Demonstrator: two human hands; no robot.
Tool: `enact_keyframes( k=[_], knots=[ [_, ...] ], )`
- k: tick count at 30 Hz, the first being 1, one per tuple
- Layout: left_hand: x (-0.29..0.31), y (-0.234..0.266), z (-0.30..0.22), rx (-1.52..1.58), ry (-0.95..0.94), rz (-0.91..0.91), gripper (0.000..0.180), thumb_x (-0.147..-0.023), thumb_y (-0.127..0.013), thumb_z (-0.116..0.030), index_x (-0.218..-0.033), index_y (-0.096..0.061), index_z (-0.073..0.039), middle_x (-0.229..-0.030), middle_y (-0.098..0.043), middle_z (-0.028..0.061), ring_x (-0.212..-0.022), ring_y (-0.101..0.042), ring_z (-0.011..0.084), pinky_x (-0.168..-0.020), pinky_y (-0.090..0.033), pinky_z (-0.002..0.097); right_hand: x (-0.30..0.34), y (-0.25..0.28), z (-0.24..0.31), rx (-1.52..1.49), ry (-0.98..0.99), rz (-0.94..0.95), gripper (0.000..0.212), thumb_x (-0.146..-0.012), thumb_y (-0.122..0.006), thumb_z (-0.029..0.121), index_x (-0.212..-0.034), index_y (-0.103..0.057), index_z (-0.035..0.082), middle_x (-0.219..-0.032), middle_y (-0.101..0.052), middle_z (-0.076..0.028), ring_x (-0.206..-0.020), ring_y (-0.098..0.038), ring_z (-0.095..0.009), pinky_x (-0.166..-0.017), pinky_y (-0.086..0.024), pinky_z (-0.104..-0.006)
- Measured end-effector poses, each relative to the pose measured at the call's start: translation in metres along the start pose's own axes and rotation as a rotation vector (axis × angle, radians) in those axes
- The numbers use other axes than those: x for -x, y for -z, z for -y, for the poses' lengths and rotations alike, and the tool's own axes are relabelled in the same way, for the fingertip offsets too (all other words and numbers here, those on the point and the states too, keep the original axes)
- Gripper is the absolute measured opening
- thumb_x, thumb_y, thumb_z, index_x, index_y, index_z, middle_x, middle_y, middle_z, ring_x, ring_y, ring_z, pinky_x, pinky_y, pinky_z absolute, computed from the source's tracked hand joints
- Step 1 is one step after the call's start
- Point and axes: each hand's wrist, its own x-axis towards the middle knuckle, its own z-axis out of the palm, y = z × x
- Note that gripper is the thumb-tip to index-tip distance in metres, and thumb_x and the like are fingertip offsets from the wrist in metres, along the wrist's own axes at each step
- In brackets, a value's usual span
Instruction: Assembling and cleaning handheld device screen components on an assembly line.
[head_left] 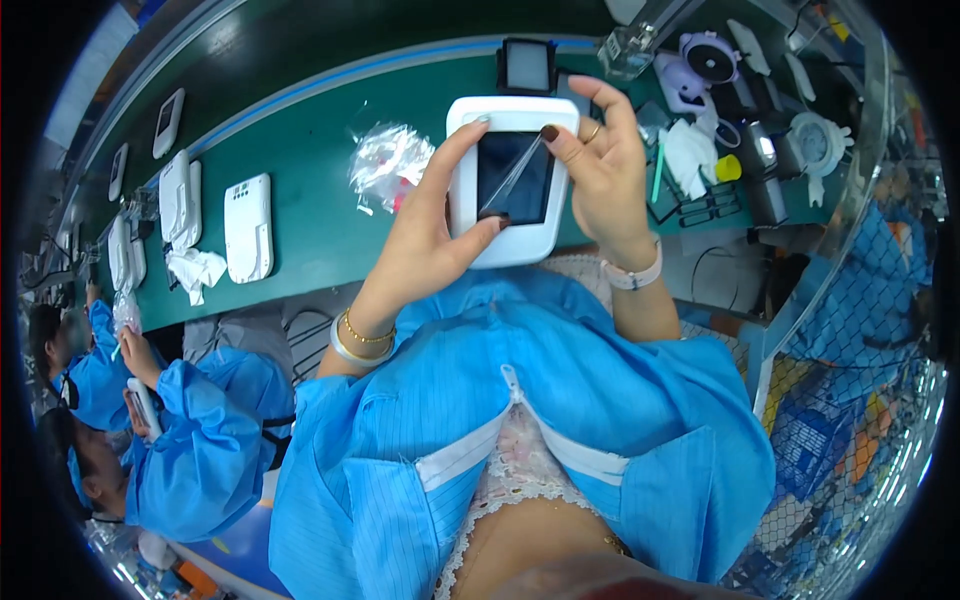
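A white handheld device [508,247] with a dark rectangular screen [530,195] is tilted up in front of my chest, over the near edge of the green bench. My left hand [428,232] grips its left side, with the index finger on the upper frame and the thumb at the screen's lower left corner. At the upper right of the screen, my right hand [608,178] pinches a clear film [518,172] between thumb and fingers. The film stretches diagonally over the screen toward my left thumb. Crumpled clear plastic [388,165] lies to the left of the device.
More white devices [248,228] and a white cloth [196,272] lie left on the bench [310,130]. Beyond the device stands a black-framed panel [527,66]. At right are a purple round item [684,80], white tissue [690,158] and a yellow cap [728,168]. Co-workers [205,440] sit at left.
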Motion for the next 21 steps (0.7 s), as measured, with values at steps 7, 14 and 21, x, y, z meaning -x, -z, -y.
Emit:
enact_keyframes(
  k=[7, 14, 21],
  knots=[
    [-0.019, 0.027, 0.002, 0.202, -0.161, -0.657, 0.060, -0.089, -0.053, 0.000, -0.142, -0.028, -0.006, -0.125, -0.044, 0.0149, -0.113, -0.051, 0.0235, -0.089, -0.049, 0.0331, -0.005, -0.002, 0.000, 0.055, 0.030, -0.065, 0.048, -0.088, -0.058, -0.002, -0.126, -0.030, -0.001, -0.101, -0.064, -0.020, -0.090, -0.062, -0.015, -0.079, -0.051, -0.0257],
    [-0.019, 0.021, -0.004, -0.492, -0.353, -0.400, 0.069, -0.078, -0.069, -0.003, -0.138, -0.036, -0.005, -0.130, -0.045, 0.0157, -0.117, -0.053, 0.0296, -0.099, -0.043, 0.0389, -0.002, -0.015, 0.003, 0.103, -0.002, 0.015, 0.049, -0.088, -0.060, 0.001, -0.126, -0.029, -0.001, -0.099, -0.064, -0.019, -0.088, -0.063, -0.017, -0.075, -0.053, -0.0272],
    [0.019, 0.043, 0.003, 0.080, 0.272, -0.055, 0.047, -0.091, -0.054, -0.012, -0.134, -0.038, 0.001, -0.103, -0.061, 0.0133, -0.091, -0.061, 0.0194, -0.085, -0.049, 0.0301, -0.008, -0.021, -0.002, 0.024, -0.051, 0.012, 0.049, -0.089, -0.060, 0.004, -0.127, -0.029, -0.001, -0.101, -0.065, -0.019, -0.090, -0.063, -0.018, -0.080, -0.051, -0.0281]
  ],
)
